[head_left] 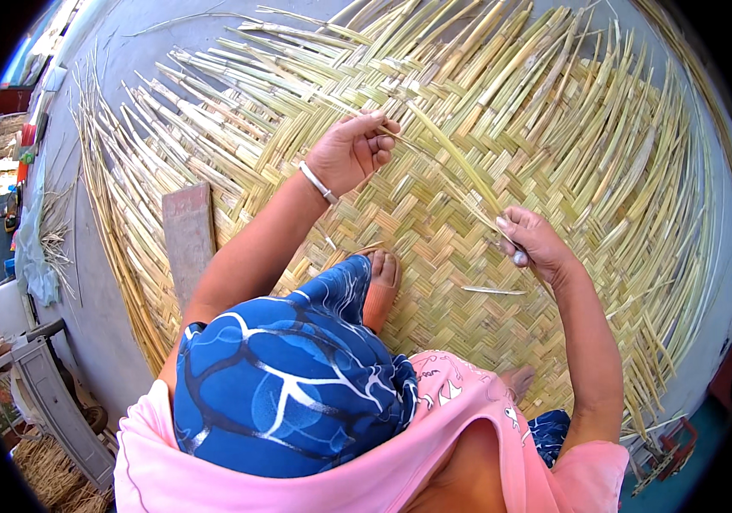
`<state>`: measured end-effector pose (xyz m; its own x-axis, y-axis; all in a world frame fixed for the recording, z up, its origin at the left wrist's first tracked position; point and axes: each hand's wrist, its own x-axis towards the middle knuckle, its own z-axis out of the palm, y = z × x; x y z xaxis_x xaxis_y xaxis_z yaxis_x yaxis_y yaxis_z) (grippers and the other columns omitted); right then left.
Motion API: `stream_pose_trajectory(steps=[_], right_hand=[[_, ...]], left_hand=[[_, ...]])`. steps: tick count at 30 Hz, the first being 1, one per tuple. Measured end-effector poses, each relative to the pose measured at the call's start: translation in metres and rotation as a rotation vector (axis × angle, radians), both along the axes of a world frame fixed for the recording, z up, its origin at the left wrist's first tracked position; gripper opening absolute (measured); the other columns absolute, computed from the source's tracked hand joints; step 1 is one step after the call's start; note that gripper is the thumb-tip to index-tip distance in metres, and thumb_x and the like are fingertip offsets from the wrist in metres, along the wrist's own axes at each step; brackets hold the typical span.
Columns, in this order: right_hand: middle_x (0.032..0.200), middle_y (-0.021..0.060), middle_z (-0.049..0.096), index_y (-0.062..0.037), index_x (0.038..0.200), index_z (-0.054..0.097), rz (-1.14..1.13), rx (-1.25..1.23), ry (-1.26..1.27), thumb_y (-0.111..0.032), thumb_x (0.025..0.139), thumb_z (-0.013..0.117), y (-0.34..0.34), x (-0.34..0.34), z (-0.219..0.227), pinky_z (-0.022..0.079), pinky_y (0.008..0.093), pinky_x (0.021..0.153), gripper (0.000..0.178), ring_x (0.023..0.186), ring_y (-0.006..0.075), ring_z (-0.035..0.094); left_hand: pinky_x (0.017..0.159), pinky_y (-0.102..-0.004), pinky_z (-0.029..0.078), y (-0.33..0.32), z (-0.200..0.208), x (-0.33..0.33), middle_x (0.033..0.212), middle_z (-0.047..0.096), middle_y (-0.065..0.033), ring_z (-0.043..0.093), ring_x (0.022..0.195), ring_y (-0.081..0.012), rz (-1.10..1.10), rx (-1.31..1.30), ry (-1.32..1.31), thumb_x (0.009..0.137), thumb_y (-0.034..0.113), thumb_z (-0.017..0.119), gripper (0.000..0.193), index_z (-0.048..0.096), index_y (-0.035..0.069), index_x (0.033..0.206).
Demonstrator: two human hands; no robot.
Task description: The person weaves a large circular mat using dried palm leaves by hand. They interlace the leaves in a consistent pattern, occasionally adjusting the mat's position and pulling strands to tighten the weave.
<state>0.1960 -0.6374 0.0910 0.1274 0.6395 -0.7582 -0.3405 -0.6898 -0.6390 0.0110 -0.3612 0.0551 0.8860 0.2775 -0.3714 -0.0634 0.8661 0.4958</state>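
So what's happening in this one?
A person squats on a large woven mat of flat yellow-green strips, spread over a grey floor. The left hand pinches a thin strip near the unwoven edge, while the right hand grips the same strip's lower end. The centre is tightly plaited; loose strip ends fan outward all around. A bare foot rests on the woven part, and a flat wooden board lies to the left.

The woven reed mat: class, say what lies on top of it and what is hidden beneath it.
On the woven reed mat rest a bare foot, a flat wooden board and one loose reed sliver. Grey floor shows around the mat; what lies beneath it is covered.
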Motion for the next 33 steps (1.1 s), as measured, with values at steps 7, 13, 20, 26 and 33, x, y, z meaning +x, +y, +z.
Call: stream_pose_trajectory(steps=[7, 13, 20, 26, 33], right_hand=[[0.076, 0.0013, 0.06, -0.0074, 0.101, 0.054, 0.049, 0.051, -0.09, -0.027, 0.093, 0.052, -0.001, -0.002, -0.027, 0.044, 0.0221, 0.056, 0.021, 0.063, 0.0064, 0.053], [0.096, 0.0058, 0.062, -0.0058, 0.103, 0.053, 0.089, 0.121, -0.099, -0.03, 0.095, 0.046, 0.061, -0.019, 0.005, 0.05, 0.0264, 0.073, 0.027, 0.083, 0.0122, 0.061], [0.087, 0.0119, 0.065, -0.0017, 0.103, 0.057, 0.079, 0.232, -0.49, -0.024, 0.092, 0.049, 0.104, -0.039, -0.022, 0.049, 0.0309, 0.071, 0.026, 0.082, 0.0176, 0.062], [0.08, 0.016, 0.063, -0.0022, 0.1, 0.059, 0.095, 0.229, -0.58, -0.024, 0.089, 0.052, 0.104, -0.047, -0.026, 0.048, 0.0339, 0.067, 0.025, 0.072, 0.0221, 0.061], [0.071, 0.0104, 0.06, -0.0018, 0.1, 0.058, 0.105, 0.206, -0.45, -0.022, 0.089, 0.052, 0.103, -0.054, -0.019, 0.047, 0.0334, 0.057, 0.024, 0.06, 0.0177, 0.057]], left_hand=[[0.062, -0.0222, 0.053, -0.015, 0.012, 0.006, 0.09, 0.064, -0.0057, 0.066, 0.077, -0.0139, -0.057, 0.212, 0.202, 0.087, 0.014, 0.062, 0.013, 0.057, 0.007, 0.097], [0.055, -0.0206, 0.051, -0.04, 0.003, 0.008, 0.083, 0.065, -0.002, 0.064, 0.067, -0.0105, -0.08, 0.287, 0.427, 0.087, 0.02, 0.063, 0.014, 0.06, 0.009, 0.095], [0.054, -0.0206, 0.05, -0.052, -0.008, 0.008, 0.081, 0.064, -0.0018, 0.063, 0.064, -0.0102, -0.004, 0.25, 0.445, 0.088, 0.02, 0.061, 0.014, 0.057, 0.009, 0.095], [0.053, -0.0204, 0.05, -0.049, -0.005, 0.009, 0.079, 0.062, -0.0011, 0.062, 0.063, -0.0099, 0.008, 0.25, 0.414, 0.089, 0.018, 0.06, 0.012, 0.056, 0.008, 0.094], [0.057, -0.022, 0.05, -0.044, -0.008, 0.003, 0.079, 0.06, 0.0007, 0.059, 0.062, -0.0078, -0.15, 0.153, 0.318, 0.089, 0.016, 0.06, 0.011, 0.057, 0.008, 0.095]])
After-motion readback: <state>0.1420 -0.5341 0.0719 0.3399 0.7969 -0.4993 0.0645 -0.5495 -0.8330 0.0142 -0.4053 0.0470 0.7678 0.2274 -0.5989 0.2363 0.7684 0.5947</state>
